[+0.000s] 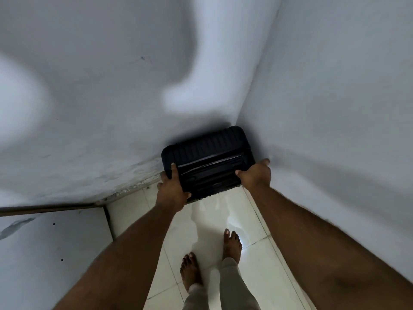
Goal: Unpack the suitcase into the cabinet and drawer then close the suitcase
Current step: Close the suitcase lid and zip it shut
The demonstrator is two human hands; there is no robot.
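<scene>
A black ribbed hard-shell suitcase (207,155) stands closed in the corner where two white walls meet, seen from above. My left hand (173,189) grips its near left edge, thumb over the top and fingers curled underneath. My right hand (254,174) grips its near right corner, fingers wrapped round the side by the right wall. Neither cabinet nor drawer shows in this view.
White walls (111,97) close in on the left and right of the suitcase. A glossy white tiled floor (207,222) runs toward me, with my bare feet (232,245) on it. A white surface with a dark edge (51,249) sits at lower left.
</scene>
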